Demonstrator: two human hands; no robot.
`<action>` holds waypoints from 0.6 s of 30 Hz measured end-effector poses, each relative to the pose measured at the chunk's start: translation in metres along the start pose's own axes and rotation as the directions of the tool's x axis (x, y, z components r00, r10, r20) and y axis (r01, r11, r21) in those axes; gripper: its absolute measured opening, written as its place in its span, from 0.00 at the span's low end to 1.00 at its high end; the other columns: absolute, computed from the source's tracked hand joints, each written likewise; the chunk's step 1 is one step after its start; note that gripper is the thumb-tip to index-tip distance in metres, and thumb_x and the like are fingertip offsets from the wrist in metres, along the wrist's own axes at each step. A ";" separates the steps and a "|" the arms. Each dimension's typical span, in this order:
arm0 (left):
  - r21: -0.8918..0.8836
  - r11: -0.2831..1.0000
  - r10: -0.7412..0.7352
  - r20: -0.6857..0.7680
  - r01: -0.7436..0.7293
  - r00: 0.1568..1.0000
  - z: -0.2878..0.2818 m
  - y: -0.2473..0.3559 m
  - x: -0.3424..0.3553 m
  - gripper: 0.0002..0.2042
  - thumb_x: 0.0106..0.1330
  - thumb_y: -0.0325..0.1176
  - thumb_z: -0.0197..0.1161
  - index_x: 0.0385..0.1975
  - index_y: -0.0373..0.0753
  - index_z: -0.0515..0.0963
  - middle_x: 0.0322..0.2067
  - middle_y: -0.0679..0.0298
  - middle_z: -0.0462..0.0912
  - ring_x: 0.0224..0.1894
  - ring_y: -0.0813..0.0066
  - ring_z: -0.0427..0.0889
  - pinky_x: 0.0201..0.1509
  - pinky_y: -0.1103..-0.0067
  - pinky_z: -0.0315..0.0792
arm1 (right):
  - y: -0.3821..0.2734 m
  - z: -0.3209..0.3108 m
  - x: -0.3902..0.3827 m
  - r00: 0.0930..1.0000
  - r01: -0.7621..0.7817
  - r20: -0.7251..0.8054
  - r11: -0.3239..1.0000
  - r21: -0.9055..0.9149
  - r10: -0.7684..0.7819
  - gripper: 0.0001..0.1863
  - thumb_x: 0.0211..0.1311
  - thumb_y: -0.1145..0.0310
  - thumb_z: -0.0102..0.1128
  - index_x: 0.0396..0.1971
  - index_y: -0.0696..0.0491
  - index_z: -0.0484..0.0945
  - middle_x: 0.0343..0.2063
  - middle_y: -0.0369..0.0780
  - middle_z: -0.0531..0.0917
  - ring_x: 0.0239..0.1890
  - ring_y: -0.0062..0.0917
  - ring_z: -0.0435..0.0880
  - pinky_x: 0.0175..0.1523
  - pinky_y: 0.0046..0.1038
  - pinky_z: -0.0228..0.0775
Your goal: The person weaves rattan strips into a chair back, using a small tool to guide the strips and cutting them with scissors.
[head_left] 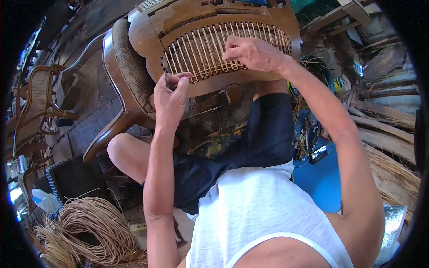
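A brown wooden chair frame [147, 33] lies ahead of me with an oval opening in it. Pale cane strands [195, 50] run across that opening side by side, fixed along its rim. At the opening's lower left edge is my left hand [171, 91], its thumb and fingers closed. A small dark piece shows between those fingers, but its kind is unclear. My right hand [254, 54] hovers over or touches the strands right of the middle. Its fingers are curled into a pinch, and what they hold, if anything, cannot be made out.
A big coil of cane [96, 228] lies at the lower left. A woven-backed chair [38, 96] stands at the far left. Tools, including pliers [306, 136], lie on a blue surface [319, 178] at my right. Wooden planks [384, 143] are stacked at the right edge.
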State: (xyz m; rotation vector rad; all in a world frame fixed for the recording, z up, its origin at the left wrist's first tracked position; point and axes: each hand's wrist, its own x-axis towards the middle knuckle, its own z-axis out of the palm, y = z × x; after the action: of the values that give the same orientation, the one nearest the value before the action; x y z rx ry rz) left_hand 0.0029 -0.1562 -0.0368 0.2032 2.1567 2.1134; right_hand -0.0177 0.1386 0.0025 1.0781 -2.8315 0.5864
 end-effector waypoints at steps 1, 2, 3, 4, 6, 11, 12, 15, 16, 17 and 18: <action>-0.004 1.000 0.012 0.032 -0.012 0.999 -0.003 -0.001 0.003 0.08 0.70 0.28 0.63 0.29 0.36 0.72 0.43 0.55 0.88 0.41 0.81 0.79 0.50 0.80 0.72 | -0.001 -0.001 0.001 1.000 0.006 0.002 1.000 0.001 -0.006 0.07 0.69 0.72 0.60 0.43 0.49 0.84 0.40 0.38 0.79 0.41 0.36 0.86 0.48 0.38 0.80; -0.008 1.000 0.022 0.064 -0.022 0.998 -0.006 -0.001 0.005 0.08 0.70 0.28 0.64 0.29 0.36 0.73 0.43 0.55 0.88 0.43 0.80 0.79 0.53 0.79 0.72 | -0.002 -0.003 0.000 0.998 0.058 0.000 0.998 -0.003 -0.058 0.07 0.68 0.73 0.60 0.42 0.49 0.84 0.39 0.37 0.79 0.41 0.36 0.85 0.47 0.38 0.79; -0.006 1.000 0.019 0.058 -0.019 0.998 -0.009 -0.003 0.007 0.08 0.70 0.28 0.64 0.29 0.36 0.73 0.43 0.55 0.88 0.43 0.80 0.79 0.53 0.79 0.72 | -0.001 -0.003 0.000 0.994 0.109 -0.002 0.994 -0.006 -0.109 0.07 0.67 0.74 0.61 0.42 0.49 0.84 0.39 0.37 0.78 0.41 0.35 0.85 0.47 0.38 0.79; 0.004 1.000 -0.005 0.071 0.004 0.997 -0.010 -0.002 0.009 0.08 0.70 0.28 0.64 0.29 0.36 0.73 0.43 0.55 0.88 0.43 0.80 0.80 0.53 0.79 0.72 | 0.000 -0.005 0.002 0.994 0.110 -0.001 0.994 -0.002 -0.110 0.07 0.67 0.74 0.61 0.42 0.49 0.84 0.39 0.37 0.78 0.41 0.35 0.85 0.47 0.38 0.79; 0.018 0.999 -0.035 0.082 0.034 0.996 -0.012 -0.002 0.011 0.08 0.69 0.28 0.64 0.29 0.37 0.73 0.43 0.55 0.88 0.43 0.80 0.80 0.53 0.79 0.72 | 0.003 -0.010 0.005 0.991 0.079 0.107 0.996 0.045 -0.083 0.06 0.66 0.74 0.62 0.40 0.48 0.83 0.39 0.38 0.78 0.42 0.35 0.85 0.47 0.38 0.78; -0.004 0.999 -0.037 0.066 0.037 0.997 -0.012 -0.005 0.010 0.07 0.69 0.27 0.65 0.29 0.38 0.75 0.42 0.57 0.88 0.42 0.81 0.79 0.52 0.79 0.71 | 0.006 -0.023 0.030 0.952 0.068 0.292 0.995 0.079 -0.089 0.04 0.64 0.73 0.65 0.38 0.50 0.82 0.38 0.39 0.79 0.42 0.36 0.85 0.46 0.39 0.78; -0.002 0.999 -0.042 0.069 0.043 0.997 -0.012 -0.007 0.011 0.07 0.69 0.27 0.65 0.29 0.38 0.75 0.42 0.57 0.88 0.42 0.81 0.79 0.52 0.79 0.71 | 0.007 -0.025 0.036 0.918 0.060 0.388 0.996 0.062 -0.079 0.04 0.63 0.72 0.66 0.37 0.50 0.81 0.37 0.39 0.79 0.43 0.36 0.85 0.46 0.39 0.78; -0.006 0.998 -0.062 0.073 0.063 0.995 -0.012 -0.008 0.010 0.07 0.69 0.27 0.65 0.29 0.38 0.75 0.42 0.58 0.88 0.42 0.81 0.79 0.52 0.80 0.71 | 0.008 -0.027 0.046 0.890 0.121 0.439 0.992 0.027 -0.120 0.06 0.60 0.74 0.69 0.34 0.51 0.80 0.37 0.40 0.80 0.43 0.37 0.85 0.47 0.38 0.79; 0.006 0.999 -0.053 0.081 0.053 0.995 -0.013 -0.008 0.009 0.08 0.70 0.27 0.65 0.29 0.38 0.74 0.41 0.58 0.88 0.42 0.81 0.79 0.52 0.80 0.72 | 0.007 -0.028 0.047 0.875 0.119 0.473 0.993 0.005 -0.107 0.06 0.59 0.74 0.70 0.33 0.51 0.80 0.37 0.40 0.81 0.43 0.37 0.85 0.48 0.38 0.80; 0.018 0.999 -0.044 0.090 0.043 0.995 -0.012 -0.008 0.009 0.08 0.70 0.27 0.65 0.29 0.37 0.74 0.41 0.58 0.88 0.42 0.81 0.79 0.51 0.80 0.72 | 0.006 -0.028 0.048 0.877 0.095 0.471 0.995 0.013 -0.090 0.05 0.59 0.74 0.69 0.33 0.51 0.81 0.37 0.40 0.81 0.44 0.38 0.85 0.49 0.39 0.80; 0.016 0.999 -0.049 0.091 0.048 0.995 -0.012 -0.007 0.008 0.08 0.70 0.27 0.65 0.29 0.37 0.74 0.41 0.58 0.88 0.42 0.81 0.79 0.51 0.80 0.72 | 0.003 -0.028 0.048 0.876 0.092 0.475 0.996 0.015 -0.088 0.05 0.59 0.74 0.69 0.33 0.51 0.81 0.37 0.40 0.81 0.44 0.38 0.85 0.49 0.39 0.80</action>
State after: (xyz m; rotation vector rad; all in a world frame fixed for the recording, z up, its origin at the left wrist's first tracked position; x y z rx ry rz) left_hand -0.0075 -0.1669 -0.0433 0.2417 2.1033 2.0229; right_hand -0.0581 0.1213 0.0362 1.5305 -3.1509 0.3351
